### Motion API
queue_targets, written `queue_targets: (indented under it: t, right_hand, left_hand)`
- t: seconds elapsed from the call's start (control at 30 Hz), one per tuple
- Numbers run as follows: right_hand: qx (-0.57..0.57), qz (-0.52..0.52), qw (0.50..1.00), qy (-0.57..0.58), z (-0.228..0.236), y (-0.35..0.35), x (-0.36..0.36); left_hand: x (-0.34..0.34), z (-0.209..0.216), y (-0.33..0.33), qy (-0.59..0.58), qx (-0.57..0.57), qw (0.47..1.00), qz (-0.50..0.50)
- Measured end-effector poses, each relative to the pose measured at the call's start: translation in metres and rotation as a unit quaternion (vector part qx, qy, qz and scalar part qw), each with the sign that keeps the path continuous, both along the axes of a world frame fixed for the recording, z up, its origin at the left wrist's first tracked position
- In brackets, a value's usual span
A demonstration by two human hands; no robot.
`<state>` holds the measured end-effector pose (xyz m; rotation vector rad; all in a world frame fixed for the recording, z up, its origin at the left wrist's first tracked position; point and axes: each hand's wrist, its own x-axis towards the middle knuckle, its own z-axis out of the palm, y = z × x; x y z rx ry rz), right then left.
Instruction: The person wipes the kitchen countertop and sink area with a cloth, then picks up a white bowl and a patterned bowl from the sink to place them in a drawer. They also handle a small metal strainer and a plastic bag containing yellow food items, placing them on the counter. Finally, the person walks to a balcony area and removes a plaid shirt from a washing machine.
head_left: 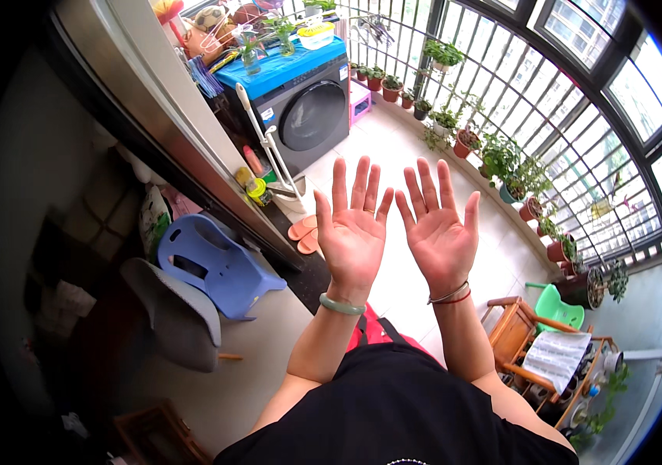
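Both my hands are raised in front of me, palms facing up toward me, with nothing in them. My left hand has its fingers stretched and spread, and a pale green bangle circles that wrist. Beside it, a small gap apart, my right hand is held the same way. On the right wrist sit a thin bracelet and a red string. Neither hand touches anything. Behind them lies the pale tiled floor.
A dark washing machine with a blue cover stands at the far left, a white-handled mop beside it. Potted plants line the barred windows. Pink slippers, a blue plastic chair, a green chair and a wooden rack stand around.
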<state>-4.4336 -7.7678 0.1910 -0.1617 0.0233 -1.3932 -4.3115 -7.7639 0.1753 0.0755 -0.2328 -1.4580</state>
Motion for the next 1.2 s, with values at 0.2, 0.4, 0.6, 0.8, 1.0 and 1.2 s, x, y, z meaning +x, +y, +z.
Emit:
queue_targets:
  t: [0.2,0.4,0.6,0.8,1.0,1.2]
  right_hand:
    - [0.031,0.038,0.999,0.006,-0.039,-0.130,0.008]
    - [0.034,0.052,0.997,0.047,-0.078,-0.298,0.017]
    - [0.096,0.068,0.992,0.037,-0.108,-0.447,0.055]
    - [0.132,0.101,0.985,0.054,-0.175,-0.565,0.083]
    - [0.168,0.164,0.970,0.061,-0.257,-0.678,0.115]
    - [0.215,0.219,0.949,0.067,-0.342,-0.802,0.137]
  left_hand:
    - [0.003,-0.043,-0.125,0.044,0.033,0.998,0.018]
    - [0.021,-0.087,-0.289,0.064,0.051,0.997,-0.001]
    - [0.057,-0.113,-0.428,0.021,0.152,0.988,0.032]
    - [0.082,-0.171,-0.539,0.034,0.162,0.985,0.056]
    - [0.100,-0.252,-0.643,0.021,0.210,0.969,0.127]
    - [0.111,-0.331,-0.756,-0.019,0.260,0.948,0.184]
